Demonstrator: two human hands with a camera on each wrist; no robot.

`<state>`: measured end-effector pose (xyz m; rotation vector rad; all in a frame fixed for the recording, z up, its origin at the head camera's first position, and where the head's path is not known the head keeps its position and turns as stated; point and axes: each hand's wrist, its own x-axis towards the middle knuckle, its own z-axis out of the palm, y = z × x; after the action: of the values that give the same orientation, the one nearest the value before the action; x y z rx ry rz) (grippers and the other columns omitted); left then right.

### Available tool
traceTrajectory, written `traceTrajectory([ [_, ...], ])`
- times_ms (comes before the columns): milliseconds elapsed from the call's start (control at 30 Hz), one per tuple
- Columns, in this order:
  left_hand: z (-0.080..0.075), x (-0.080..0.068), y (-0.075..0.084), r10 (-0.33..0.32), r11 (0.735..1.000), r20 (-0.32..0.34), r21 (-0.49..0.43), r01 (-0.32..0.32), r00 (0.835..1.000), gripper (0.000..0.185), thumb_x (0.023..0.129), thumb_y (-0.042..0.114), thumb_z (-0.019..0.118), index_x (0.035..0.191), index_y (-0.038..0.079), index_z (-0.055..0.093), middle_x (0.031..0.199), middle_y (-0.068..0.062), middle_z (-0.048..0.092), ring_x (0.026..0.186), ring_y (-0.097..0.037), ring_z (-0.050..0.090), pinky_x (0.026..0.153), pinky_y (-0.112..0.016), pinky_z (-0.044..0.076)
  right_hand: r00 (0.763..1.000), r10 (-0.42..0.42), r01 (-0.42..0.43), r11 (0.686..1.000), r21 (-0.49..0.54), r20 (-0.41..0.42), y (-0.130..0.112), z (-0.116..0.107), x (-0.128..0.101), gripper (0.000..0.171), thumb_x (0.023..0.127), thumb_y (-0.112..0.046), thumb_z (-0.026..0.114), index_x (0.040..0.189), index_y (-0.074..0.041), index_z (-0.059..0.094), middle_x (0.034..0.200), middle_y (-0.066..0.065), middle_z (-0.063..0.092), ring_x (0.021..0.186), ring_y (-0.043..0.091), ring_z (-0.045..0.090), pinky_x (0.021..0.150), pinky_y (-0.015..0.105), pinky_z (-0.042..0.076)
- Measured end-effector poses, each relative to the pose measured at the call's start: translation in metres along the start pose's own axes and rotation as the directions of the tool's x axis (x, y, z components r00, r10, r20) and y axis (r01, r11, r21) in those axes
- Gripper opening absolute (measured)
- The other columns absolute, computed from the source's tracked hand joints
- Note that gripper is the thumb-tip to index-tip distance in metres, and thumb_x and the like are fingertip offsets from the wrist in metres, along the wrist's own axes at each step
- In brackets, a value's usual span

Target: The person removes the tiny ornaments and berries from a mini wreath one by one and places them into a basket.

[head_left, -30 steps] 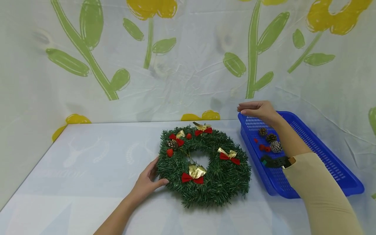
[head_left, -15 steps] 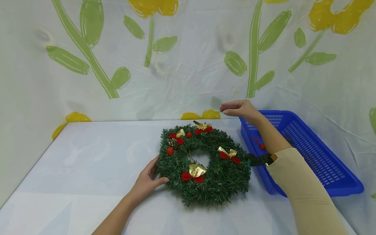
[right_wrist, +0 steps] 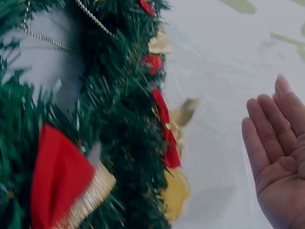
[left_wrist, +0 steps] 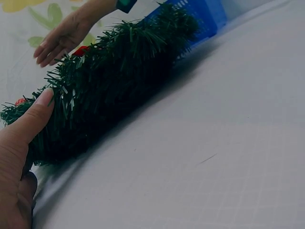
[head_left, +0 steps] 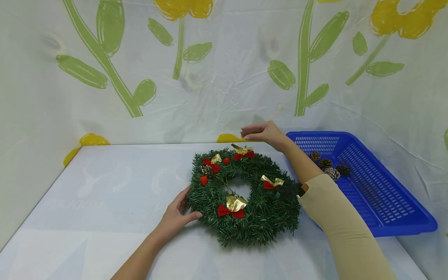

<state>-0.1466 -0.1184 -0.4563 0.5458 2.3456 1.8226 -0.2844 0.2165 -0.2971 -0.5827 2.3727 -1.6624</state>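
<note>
Grip: left hand (head_left: 176, 217) braces the wreath's (head_left: 259, 217) near-left outer edge, thumb laid on the green needles, fingers loosely bent against the rim; not wrapped round it.
Left-wrist check: thumb (left_wrist: 33, 119) rests on the needles, palm low on the table (left_wrist: 214, 157).
Wreath: lies flat on the white table (head_left: 105, 202), centre of the head view, just right of the left hand.
Wreath trim: pinecone (head_left: 205, 170) and red berries on the upper left, red-gold bow (head_left: 232, 206) at the near inner edge, another bow (head_left: 242, 152) at the far edge, third bow (head_left: 272, 182) on the right side.
Right hand: right hand (head_left: 263, 133) hangs above the wreath's far edge, near the far bow; fingers straight, palm empty, no contact.
Right-wrist check: open palm (right_wrist: 276, 162) beside the wreath, clear gap between them.
Forearm: beige sleeve (head_left: 343, 229) crosses over the wreath's right side.
Basket: blue basket (head_left: 395, 217) sits right of the wreath, close to it.
Basket contents: pinecones (head_left: 327, 165) at its far end.
Backdrop: white cloth printed with yellow flowers and green leaves.
</note>
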Motion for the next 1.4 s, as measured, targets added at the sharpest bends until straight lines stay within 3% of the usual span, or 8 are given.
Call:
traceTrajectory([
  [167, 0.000, 0.000, 0.000, -0.010, 1.000, -0.006, -0.005, 0.010, 1.000, 0.090, 0.080, 0.015, 0.076, 0.151, 0.007, 0.021, 0.153, -0.018, 0.027, 0.139, -0.034, 0.028, 0.112, -0.046, 0.029, 0.999, 0.007, -0.007, 1.000, -0.008, 0.038, 0.002, 0.016, 0.007, 0.040, 0.088, -0.005, 0.067, 0.125, 0.006, 0.058, 0.116, 0.017, 0.066, 0.099, 0.012, 0.066, 0.097, 0.033, 0.051],
  [400, 0.000, -0.001, -0.001, -0.010, 1.000, -0.010, 0.006, 0.010, 1.000, 0.090, 0.080, 0.015, 0.076, 0.151, 0.007, 0.021, 0.152, -0.019, 0.027, 0.138, -0.035, 0.028, 0.111, -0.048, 0.029, 0.996, 0.012, -0.018, 0.997, 0.071, 0.085, 0.016, 0.035, 0.012, 0.039, 0.088, -0.001, 0.064, 0.124, 0.011, 0.056, 0.118, 0.023, 0.063, 0.103, 0.016, 0.064, 0.101, 0.050, 0.046],
  [567, 0.001, -0.002, 0.000, -0.030, 1.000, -0.010, 0.000, 0.030, 1.000, 0.090, 0.080, 0.016, 0.076, 0.151, 0.009, 0.021, 0.153, -0.018, 0.025, 0.139, -0.034, 0.027, 0.112, -0.046, 0.028, 0.992, 0.025, -0.034, 0.997, 0.075, 0.121, 0.027, 0.050, 0.014, 0.038, 0.088, -0.003, 0.064, 0.124, 0.010, 0.056, 0.122, 0.026, 0.060, 0.110, 0.025, 0.061, 0.100, 0.044, 0.048],
  [700, 0.001, -0.002, 0.001, -0.027, 1.000, -0.009, -0.002, 0.027, 1.000, 0.089, 0.080, 0.015, 0.076, 0.151, 0.008, 0.022, 0.153, -0.018, 0.025, 0.139, -0.034, 0.027, 0.112, -0.046, 0.029, 0.992, 0.070, -0.072, 0.997, 0.016, 0.102, 0.033, 0.059, 0.016, 0.037, 0.087, -0.003, 0.066, 0.121, 0.008, 0.060, 0.118, 0.022, 0.063, 0.112, 0.029, 0.060, 0.095, 0.040, 0.052],
  [967, 0.001, 0.000, 0.001, -0.023, 1.000, -0.006, -0.004, 0.023, 1.000, 0.091, 0.080, 0.016, 0.076, 0.151, 0.009, 0.021, 0.152, -0.017, 0.028, 0.139, -0.033, 0.028, 0.112, -0.045, 0.029, 0.994, 0.090, -0.092, 0.995, 0.038, 0.068, 0.048, 0.064, 0.017, 0.038, 0.084, 0.000, 0.069, 0.120, 0.007, 0.061, 0.117, 0.022, 0.064, 0.107, 0.025, 0.064, 0.092, 0.036, 0.054],
  [1400, -0.001, 0.001, 0.002, -0.033, 0.999, -0.001, -0.007, 0.033, 0.999, 0.092, 0.079, 0.016, 0.077, 0.151, 0.007, 0.020, 0.154, -0.017, 0.024, 0.140, -0.033, 0.025, 0.112, -0.044, 0.027, 0.989, 0.131, -0.134, 0.990, 0.044, 0.062, 0.070, 0.068, 0.015, 0.041, 0.083, 0.004, 0.068, 0.123, 0.004, 0.060, 0.126, 0.019, 0.060, 0.116, 0.028, 0.058, 0.095, 0.035, 0.053],
])
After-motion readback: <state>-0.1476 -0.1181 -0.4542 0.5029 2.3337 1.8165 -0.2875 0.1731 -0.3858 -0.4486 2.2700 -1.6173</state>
